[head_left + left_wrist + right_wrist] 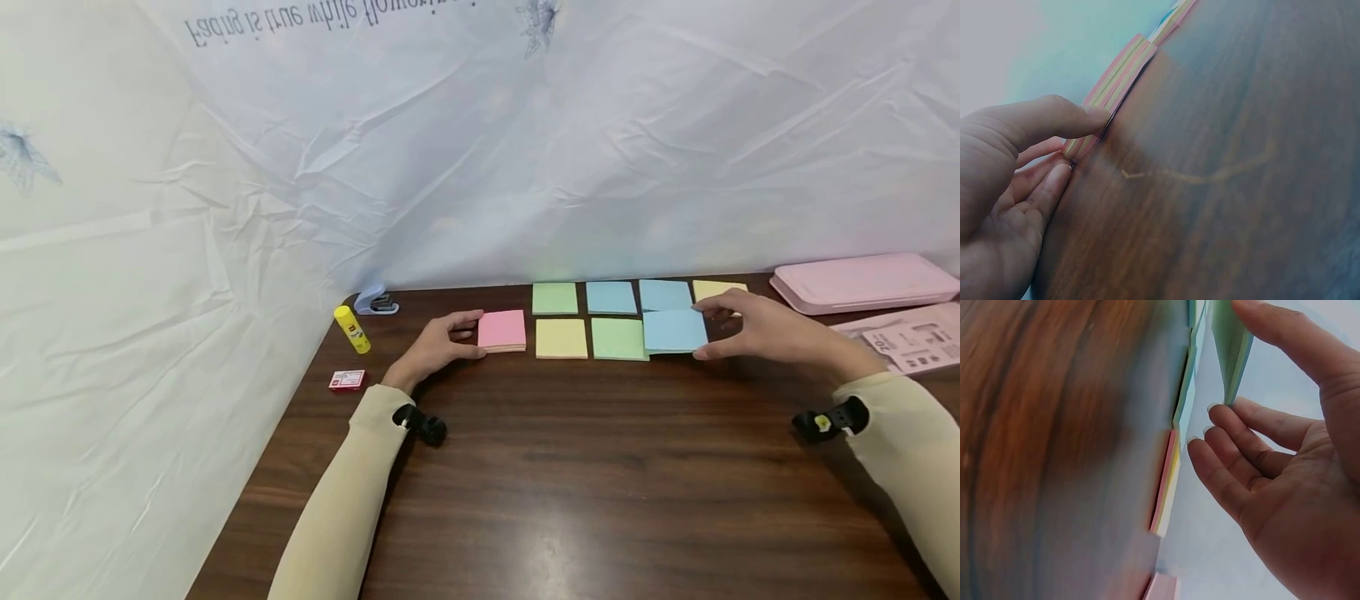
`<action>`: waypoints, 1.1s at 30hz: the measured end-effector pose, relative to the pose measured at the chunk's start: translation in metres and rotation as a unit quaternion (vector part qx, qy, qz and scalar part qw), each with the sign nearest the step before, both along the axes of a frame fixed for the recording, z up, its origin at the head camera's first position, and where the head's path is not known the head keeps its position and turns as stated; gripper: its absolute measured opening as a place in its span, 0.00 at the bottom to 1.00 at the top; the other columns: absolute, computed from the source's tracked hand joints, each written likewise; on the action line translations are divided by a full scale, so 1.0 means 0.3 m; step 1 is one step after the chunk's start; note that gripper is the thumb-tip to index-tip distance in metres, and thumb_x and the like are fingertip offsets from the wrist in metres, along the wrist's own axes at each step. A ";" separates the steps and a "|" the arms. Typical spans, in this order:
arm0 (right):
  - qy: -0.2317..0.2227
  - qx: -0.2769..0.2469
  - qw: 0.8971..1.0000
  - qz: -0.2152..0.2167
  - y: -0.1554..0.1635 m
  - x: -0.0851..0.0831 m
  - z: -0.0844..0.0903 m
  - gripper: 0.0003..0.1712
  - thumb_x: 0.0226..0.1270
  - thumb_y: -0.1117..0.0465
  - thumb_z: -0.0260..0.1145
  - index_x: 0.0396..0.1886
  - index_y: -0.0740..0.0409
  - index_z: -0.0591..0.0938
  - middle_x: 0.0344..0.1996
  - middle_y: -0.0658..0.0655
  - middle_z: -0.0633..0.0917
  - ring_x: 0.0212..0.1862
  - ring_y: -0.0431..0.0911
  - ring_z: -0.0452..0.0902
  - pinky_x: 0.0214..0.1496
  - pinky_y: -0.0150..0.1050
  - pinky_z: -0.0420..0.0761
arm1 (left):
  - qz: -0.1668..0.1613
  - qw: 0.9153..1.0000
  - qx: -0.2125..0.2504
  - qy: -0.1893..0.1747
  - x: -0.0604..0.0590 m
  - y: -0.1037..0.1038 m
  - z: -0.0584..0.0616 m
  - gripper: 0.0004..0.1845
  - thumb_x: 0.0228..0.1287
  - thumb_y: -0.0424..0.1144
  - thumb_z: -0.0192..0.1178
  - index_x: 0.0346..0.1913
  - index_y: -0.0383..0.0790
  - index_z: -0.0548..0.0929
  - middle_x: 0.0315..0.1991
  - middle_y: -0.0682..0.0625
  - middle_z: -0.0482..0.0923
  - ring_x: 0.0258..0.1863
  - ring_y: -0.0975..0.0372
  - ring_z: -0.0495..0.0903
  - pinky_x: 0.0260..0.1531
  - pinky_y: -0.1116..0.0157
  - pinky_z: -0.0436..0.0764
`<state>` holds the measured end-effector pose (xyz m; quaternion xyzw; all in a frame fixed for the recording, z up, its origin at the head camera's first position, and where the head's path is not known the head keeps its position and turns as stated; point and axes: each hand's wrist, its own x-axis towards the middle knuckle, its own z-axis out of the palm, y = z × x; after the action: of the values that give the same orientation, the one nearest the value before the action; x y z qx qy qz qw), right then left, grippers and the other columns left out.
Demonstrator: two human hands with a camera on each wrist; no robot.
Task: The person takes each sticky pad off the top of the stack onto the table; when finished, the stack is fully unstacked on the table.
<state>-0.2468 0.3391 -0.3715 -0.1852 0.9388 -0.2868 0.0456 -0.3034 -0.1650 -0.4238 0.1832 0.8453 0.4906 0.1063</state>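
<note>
Here the left hand (438, 343) rests on the desk (570, 467) with thumb and fingers (1054, 181) pinching the near left edge of a pink sticky-note pad (502, 330); the left wrist view shows the thumb on top and a fingertip against the pad's striped side. The right hand (757, 329) holds a blue sticky-note pad (674, 331) by its right edge, thumb at the near corner and fingers (1235, 434) along the far side, the pad lying slightly askew and overlapping the blue one behind it. Between the two sets of fingers lie a yellow pad (561, 338) and a green pad (618, 337), with more pads in a row beyond them. Left of the left fingers stand a glue stick (352, 329), a small stapler (377, 302) and a red box (347, 380); right of the right fingers sits a pink tray (862, 282).

These pads look light and fairly stiff as blocks, but the top sheets are thin and likely to curl or peel, so holding them by the side edges, across the whole thickness, seems safest. On the smooth wood they would probably slide easily.
</note>
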 end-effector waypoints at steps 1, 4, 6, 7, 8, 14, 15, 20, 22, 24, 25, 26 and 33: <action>-0.004 0.001 1.000 0.001 0.004 -0.002 -0.002 0.47 0.57 0.54 0.86 0.69 0.75 0.75 0.58 0.70 0.79 0.58 0.64 0.79 0.53 0.40 0.81 | 0.001 1.000 0.000 -0.001 0.001 -0.001 0.000 0.39 0.64 0.32 0.76 0.78 0.41 0.74 0.75 0.45 0.73 0.70 0.49 0.75 0.70 0.53 0.74; -0.008 0.012 1.000 0.000 0.014 -0.005 -0.009 0.49 0.57 0.52 0.86 0.70 0.76 0.75 0.59 0.70 0.79 0.59 0.64 0.79 0.54 0.44 0.81 | 0.001 1.000 0.000 0.000 0.001 -0.003 -0.002 0.39 0.64 0.33 0.76 0.78 0.41 0.74 0.75 0.45 0.73 0.70 0.49 0.75 0.70 0.53 0.74; -0.010 0.021 1.000 -0.001 0.018 -0.006 -0.014 0.50 0.58 0.51 0.86 0.70 0.75 0.75 0.59 0.69 0.79 0.59 0.64 0.80 0.55 0.47 0.82 | 0.001 1.000 0.001 0.000 0.002 -0.003 -0.004 0.39 0.64 0.33 0.76 0.78 0.41 0.74 0.75 0.44 0.73 0.70 0.49 0.75 0.70 0.53 0.74; -0.007 0.025 1.000 0.002 0.021 -0.006 -0.018 0.50 0.58 0.51 0.86 0.70 0.76 0.75 0.58 0.70 0.79 0.59 0.64 0.80 0.55 0.48 0.82 | 0.001 1.000 0.001 0.000 0.003 -0.003 -0.004 0.39 0.64 0.33 0.76 0.78 0.41 0.74 0.75 0.44 0.73 0.70 0.49 0.75 0.70 0.53 0.74; -0.007 0.027 1.000 0.004 0.023 -0.006 -0.021 0.49 0.57 0.51 0.86 0.69 0.76 0.75 0.58 0.70 0.79 0.58 0.64 0.80 0.55 0.50 0.82 | 0.001 1.000 0.001 -0.001 0.003 -0.003 -0.004 0.39 0.64 0.33 0.76 0.78 0.41 0.74 0.75 0.44 0.73 0.70 0.49 0.75 0.70 0.53 0.74; -0.017 0.037 0.999 0.009 0.032 -0.009 -0.028 0.48 0.59 0.52 0.85 0.69 0.78 0.74 0.58 0.71 0.79 0.60 0.65 0.80 0.55 0.47 0.83 | 0.000 1.000 0.003 -0.004 0.005 -0.002 -0.002 0.39 0.64 0.32 0.76 0.78 0.41 0.74 0.75 0.44 0.72 0.70 0.49 0.75 0.70 0.53 0.74; -0.017 0.039 0.999 0.009 0.032 -0.011 -0.028 0.48 0.59 0.52 0.85 0.69 0.77 0.74 0.58 0.71 0.79 0.60 0.65 0.80 0.55 0.46 0.83 | 0.001 1.000 0.004 -0.003 0.005 -0.002 -0.001 0.39 0.64 0.32 0.76 0.78 0.41 0.74 0.75 0.45 0.73 0.70 0.49 0.75 0.70 0.53 0.74; -0.014 0.043 0.999 0.012 0.034 -0.018 -0.034 0.48 0.60 0.53 0.84 0.70 0.77 0.74 0.57 0.70 0.80 0.59 0.64 0.80 0.54 0.44 0.82 | 0.004 1.000 0.006 -0.001 0.003 -0.003 -0.001 0.39 0.64 0.32 0.76 0.78 0.41 0.74 0.74 0.45 0.73 0.70 0.50 0.75 0.70 0.54 0.75; -0.014 0.042 0.999 0.013 0.033 -0.018 -0.036 0.48 0.59 0.53 0.85 0.70 0.77 0.75 0.56 0.69 0.80 0.59 0.64 0.80 0.54 0.44 0.82 | 0.003 1.000 0.006 -0.001 0.003 -0.003 -0.002 0.39 0.64 0.32 0.76 0.78 0.41 0.74 0.74 0.44 0.73 0.70 0.49 0.75 0.70 0.54 0.75; -0.014 0.041 0.999 0.015 0.034 -0.017 -0.038 0.48 0.59 0.54 0.85 0.70 0.77 0.75 0.55 0.69 0.80 0.58 0.65 0.80 0.54 0.45 0.82 | 0.000 1.000 0.005 -0.002 0.004 -0.002 -0.004 0.39 0.64 0.32 0.76 0.78 0.41 0.74 0.75 0.44 0.73 0.70 0.50 0.75 0.70 0.54 0.75; -0.015 0.039 0.999 0.016 0.034 -0.016 -0.039 0.48 0.58 0.54 0.85 0.70 0.77 0.75 0.55 0.69 0.80 0.58 0.64 0.80 0.54 0.45 0.82 | -0.001 1.000 0.005 -0.002 0.004 -0.001 -0.004 0.39 0.64 0.32 0.76 0.78 0.41 0.74 0.75 0.44 0.73 0.70 0.50 0.75 0.70 0.54 0.74; -0.016 0.037 0.999 0.017 0.034 -0.017 -0.040 0.48 0.58 0.54 0.85 0.70 0.77 0.75 0.55 0.69 0.81 0.58 0.64 0.80 0.53 0.45 0.82 | -0.001 1.000 0.005 -0.001 0.005 0.000 -0.003 0.39 0.64 0.32 0.76 0.78 0.40 0.74 0.75 0.44 0.73 0.70 0.50 0.75 0.70 0.54 0.75; -0.017 0.035 0.999 0.020 0.033 -0.021 -0.045 0.48 0.58 0.55 0.85 0.70 0.78 0.74 0.54 0.68 0.80 0.57 0.62 0.80 0.51 0.38 0.81 | 0.002 1.000 0.007 0.001 0.006 -0.003 0.004 0.38 0.65 0.31 0.75 0.78 0.40 0.74 0.74 0.44 0.74 0.70 0.50 0.75 0.70 0.54 0.75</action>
<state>-0.2531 0.3491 -0.3848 -0.1974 0.9433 -0.2564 0.0742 -0.3016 -0.1658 -0.4226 0.1828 0.8422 0.4966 0.1035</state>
